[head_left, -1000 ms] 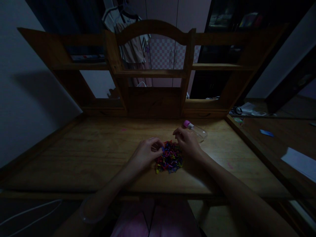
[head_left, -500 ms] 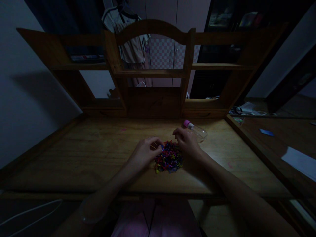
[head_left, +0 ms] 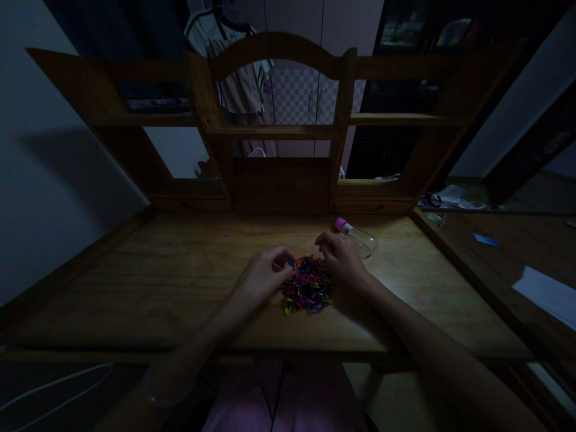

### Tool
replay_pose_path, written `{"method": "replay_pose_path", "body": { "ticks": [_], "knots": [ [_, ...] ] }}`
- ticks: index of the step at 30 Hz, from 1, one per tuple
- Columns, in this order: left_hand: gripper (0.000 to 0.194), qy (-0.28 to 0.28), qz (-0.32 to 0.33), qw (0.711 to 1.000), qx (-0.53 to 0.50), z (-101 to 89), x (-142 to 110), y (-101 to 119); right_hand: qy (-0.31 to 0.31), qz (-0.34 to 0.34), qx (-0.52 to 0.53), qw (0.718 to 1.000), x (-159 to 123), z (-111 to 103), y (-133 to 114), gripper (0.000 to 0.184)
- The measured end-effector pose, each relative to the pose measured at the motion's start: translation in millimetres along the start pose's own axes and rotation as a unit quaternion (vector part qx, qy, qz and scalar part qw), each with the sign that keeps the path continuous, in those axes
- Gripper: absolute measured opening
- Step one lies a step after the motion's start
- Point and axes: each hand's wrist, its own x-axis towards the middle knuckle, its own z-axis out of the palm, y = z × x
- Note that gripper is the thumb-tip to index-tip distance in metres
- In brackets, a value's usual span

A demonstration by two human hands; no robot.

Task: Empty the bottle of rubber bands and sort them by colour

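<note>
A heap of small, brightly coloured elastic bands (head_left: pixel 308 291) lies on the desk in front of me, mixed red, blue, yellow and purple. At its upper left edge, my left hand (head_left: pixel 267 271) has thumb and forefinger pinched together on a small elastic band (head_left: pixel 291 263); a blue bit and a thin yellowish strand show by the fingertips. My right hand (head_left: pixel 341 255) hovers at the heap's upper right, its fingers curled in a pinch. Whatever is between them is too small and dark to name. Just beyond it lies a clear bottle (head_left: pixel 363 239) with a pink cap, on its side.
The wooden desk (head_left: pixel 180 276) has a shelf unit (head_left: pixel 281 187) along its back. To the right, a lower surface holds a white paper (head_left: pixel 546 295) and a blue packet (head_left: pixel 485 239). A small pink piece (head_left: pixel 225 236) rests on the desk at left. The light is dim.
My left hand has shifted very slightly up and its fingertips have moved a little at the pinch. My right hand, the heap and the bottle stay practically in place.
</note>
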Motion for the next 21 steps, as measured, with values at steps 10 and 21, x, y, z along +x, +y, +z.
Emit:
{"method": "replay_pose_path", "body": {
  "ticks": [10, 21],
  "knots": [
    [0.021, 0.007, -0.019, 1.000, 0.001, -3.1, 1.3, -4.1, 0.008, 0.001, -0.002, 1.000, -0.7, 1.3, 0.7, 0.019],
    [0.025, 0.030, -0.008, 0.999, -0.034, -3.9, 3.1, -6.3, 0.005, 0.002, -0.002, 1.000, -0.3, -0.2, 0.0, 0.019]
  ]
}}
